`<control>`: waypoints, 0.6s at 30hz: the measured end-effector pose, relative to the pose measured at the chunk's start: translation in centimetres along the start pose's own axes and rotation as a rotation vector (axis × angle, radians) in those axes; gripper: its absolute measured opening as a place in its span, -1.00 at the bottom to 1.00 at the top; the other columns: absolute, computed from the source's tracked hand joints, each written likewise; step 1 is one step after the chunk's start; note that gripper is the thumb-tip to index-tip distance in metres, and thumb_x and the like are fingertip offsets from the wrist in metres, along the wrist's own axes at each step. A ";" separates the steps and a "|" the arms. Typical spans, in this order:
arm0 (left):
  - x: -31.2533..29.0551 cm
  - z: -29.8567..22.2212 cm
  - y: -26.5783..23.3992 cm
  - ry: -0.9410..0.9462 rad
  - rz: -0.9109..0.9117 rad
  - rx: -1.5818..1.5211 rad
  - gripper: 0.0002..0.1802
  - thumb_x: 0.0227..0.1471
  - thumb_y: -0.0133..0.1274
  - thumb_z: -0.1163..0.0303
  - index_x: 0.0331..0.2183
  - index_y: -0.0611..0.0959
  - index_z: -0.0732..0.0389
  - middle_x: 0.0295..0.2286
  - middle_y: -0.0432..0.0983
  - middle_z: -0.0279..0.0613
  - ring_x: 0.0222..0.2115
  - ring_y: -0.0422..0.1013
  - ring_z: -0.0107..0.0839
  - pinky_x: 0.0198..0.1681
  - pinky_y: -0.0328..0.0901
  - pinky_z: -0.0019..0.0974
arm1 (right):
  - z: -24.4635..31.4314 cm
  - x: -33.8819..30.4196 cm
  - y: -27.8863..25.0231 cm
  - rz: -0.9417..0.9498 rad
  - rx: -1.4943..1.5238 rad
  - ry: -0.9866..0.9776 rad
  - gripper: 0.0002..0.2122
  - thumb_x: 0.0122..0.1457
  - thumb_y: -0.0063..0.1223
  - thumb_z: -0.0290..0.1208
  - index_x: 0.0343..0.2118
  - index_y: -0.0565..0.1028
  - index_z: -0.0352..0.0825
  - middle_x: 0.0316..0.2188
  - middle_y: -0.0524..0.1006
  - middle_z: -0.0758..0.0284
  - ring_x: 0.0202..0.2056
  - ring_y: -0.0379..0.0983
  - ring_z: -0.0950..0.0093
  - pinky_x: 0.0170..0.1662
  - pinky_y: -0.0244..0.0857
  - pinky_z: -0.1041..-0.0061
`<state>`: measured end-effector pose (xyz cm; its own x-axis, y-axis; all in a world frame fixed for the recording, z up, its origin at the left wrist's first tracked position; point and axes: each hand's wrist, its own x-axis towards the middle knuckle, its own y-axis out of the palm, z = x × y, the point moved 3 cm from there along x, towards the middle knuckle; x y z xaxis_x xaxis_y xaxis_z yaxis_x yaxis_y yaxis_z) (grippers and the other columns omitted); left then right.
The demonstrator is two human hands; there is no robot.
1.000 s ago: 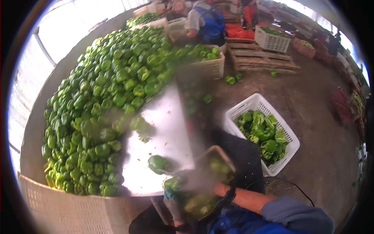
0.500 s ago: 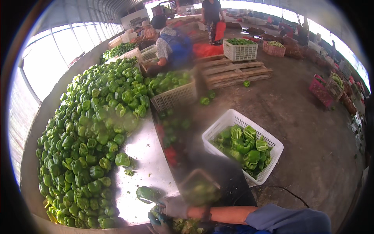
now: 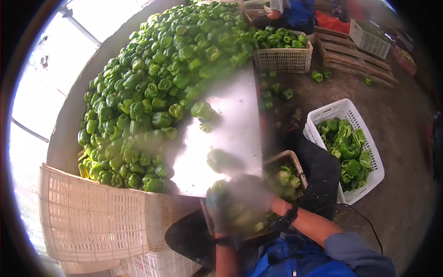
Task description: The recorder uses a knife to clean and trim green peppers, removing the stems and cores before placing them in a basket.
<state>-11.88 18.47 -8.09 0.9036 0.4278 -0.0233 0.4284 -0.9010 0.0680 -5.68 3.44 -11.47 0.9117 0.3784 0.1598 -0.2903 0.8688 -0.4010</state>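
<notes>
Both my hands wear grey gloves and meet at the near edge of a shiny metal table (image 3: pixel 244 124). My left hand (image 3: pixel 216 212) is closed around a green bell pepper (image 3: pixel 220 186), which shows only in part through the blur. Against that pepper's right side is my right hand (image 3: pixel 253 193), its fingers smeared by motion. A single bell pepper (image 3: pixel 218 159) lies on the metal just beyond my hands, and another (image 3: pixel 201 111) sits farther off at the pile's edge. Below my hands a brown-rimmed crate (image 3: pixel 302 171) between my legs holds pale green pepper cores and scraps.
A big heap of bell peppers (image 3: pixel 152 87) covers the table's left. On the right stands a white crate (image 3: pixel 376 154) of cut peppers. Stacked cream crates (image 3: pixel 92 217) are at near left. A full crate (image 3: pixel 284 60), a wooden pallet (image 3: pixel 350 55) and a seated person (image 3: pixel 297 13) are farther away.
The view has tilted down and swung left, so the table and heap sit farther right. My left forearm, lap and the cream crates have come into view. My hands remain close together.
</notes>
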 end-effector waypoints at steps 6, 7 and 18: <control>-0.9 -2.0 0.4 -0.010 -0.036 0.087 -0.60 0.47 -0.11 0.17 -0.09 0.67 0.28 -0.36 0.58 -0.28 -0.43 0.44 -0.50 -0.37 0.37 -0.39 | 3.4 -3.2 -0.8 -0.025 -0.096 -0.026 -0.64 0.25 0.14 -0.17 0.03 0.62 -0.22 -0.19 0.67 0.09 -0.18 0.63 0.05 -0.13 0.50 0.12; -0.9 -2.0 0.5 -0.003 -0.031 0.121 -0.59 0.47 -0.12 0.16 -0.10 0.67 0.29 -0.37 0.57 -0.29 -0.43 0.43 -0.51 -0.38 0.36 -0.40 | 3.2 -3.4 -0.5 0.009 -0.129 -0.041 -0.61 0.26 0.13 -0.19 0.10 0.59 -0.19 -0.15 0.67 0.10 -0.17 0.64 0.07 -0.13 0.52 0.12; -1.5 -4.2 2.6 -0.286 0.012 0.031 -0.55 0.49 -0.08 0.06 -0.06 0.72 0.22 -0.41 0.60 -0.33 -0.48 0.45 -0.53 -0.45 0.34 -0.44 | 3.3 -3.2 -0.6 0.167 -0.139 0.017 -0.72 0.30 0.01 -0.30 -0.08 0.50 -0.42 -0.14 0.60 -0.07 -0.10 0.60 -0.02 -0.01 0.49 0.14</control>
<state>-12.15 15.80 -3.73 0.8722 0.3836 -0.3036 0.4139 -0.9095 0.0398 -9.35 2.75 -8.70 0.8595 0.5068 0.0661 -0.3958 0.7417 -0.5415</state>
